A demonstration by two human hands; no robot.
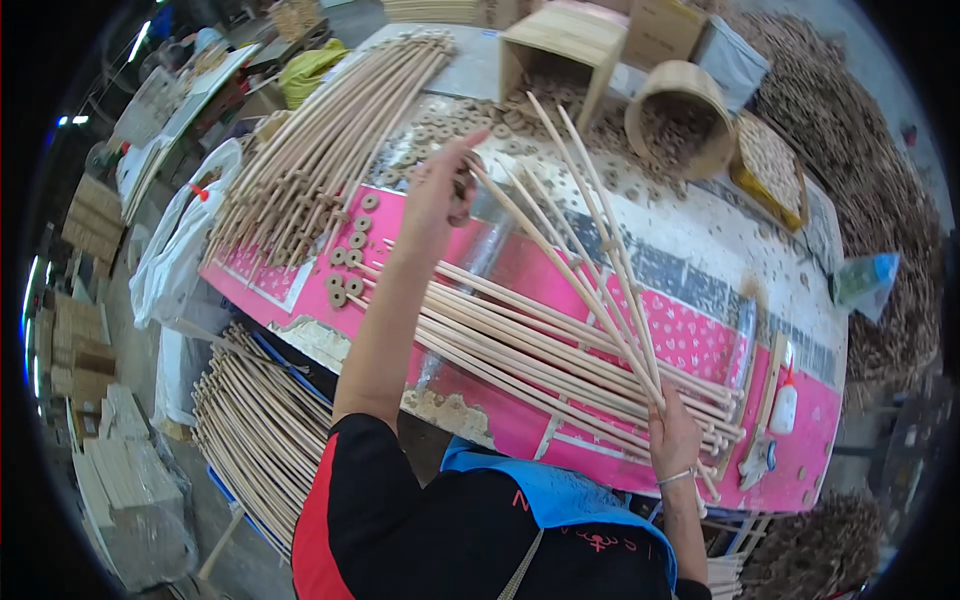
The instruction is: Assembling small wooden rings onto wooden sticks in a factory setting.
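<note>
Two hands (pixel 675 432), perhaps five slanting rods (pixel 621 270)

Shirt (pixel 440 535), 6 o'clock: pink lettering (pixel 518 499) on black cloth, beside and below the blue cloth (pixel 550 485); small pink emblem (pixel 598 541) included. Carton (pixel 664 30), 1 o'clock: faint print, too small to read.

Blocked just right of the left hand (pixel 443 185) by raised rods (pixel 640 345) slanting to the right hand (pixel 675 433); hemmed in leftward by a rod bundle (pixel 320 150). Open beyond the right hand, over pink patterned sheet (pixel 697 328); obstructed rightward by rod ends (pixel 733 432) and a white bottle (pixel 784 408).
</note>
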